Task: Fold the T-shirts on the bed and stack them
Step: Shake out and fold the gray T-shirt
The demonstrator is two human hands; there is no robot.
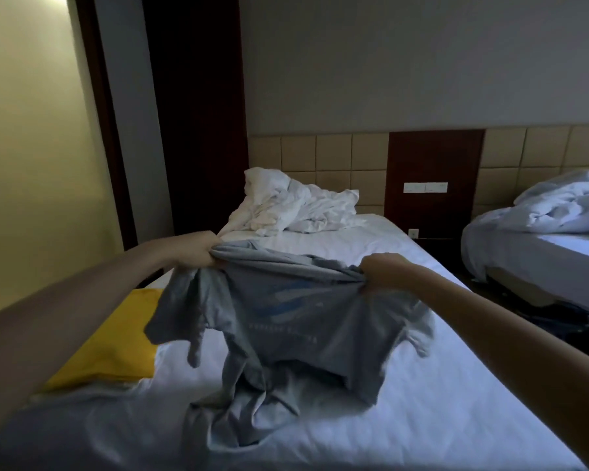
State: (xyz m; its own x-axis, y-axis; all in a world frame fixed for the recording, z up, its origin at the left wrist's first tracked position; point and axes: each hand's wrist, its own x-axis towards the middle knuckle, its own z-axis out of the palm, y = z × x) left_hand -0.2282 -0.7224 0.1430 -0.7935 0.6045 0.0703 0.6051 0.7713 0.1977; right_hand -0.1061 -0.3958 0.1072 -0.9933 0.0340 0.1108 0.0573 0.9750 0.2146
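Grey T-shirt (286, 317) hangs half-lifted over the bed (422, 402), my left hand (198, 249) and right hand (385, 270) each fisted tight on a bunch of its top edge. Its bottom lies twisted on the mattress, so it'll probably spread crooked. Yellow T-shirt (116, 341) just left of it could get dragged. Crumpled duvet (286, 209) beyond it, bed edge right of it, bare sheet nearer me.
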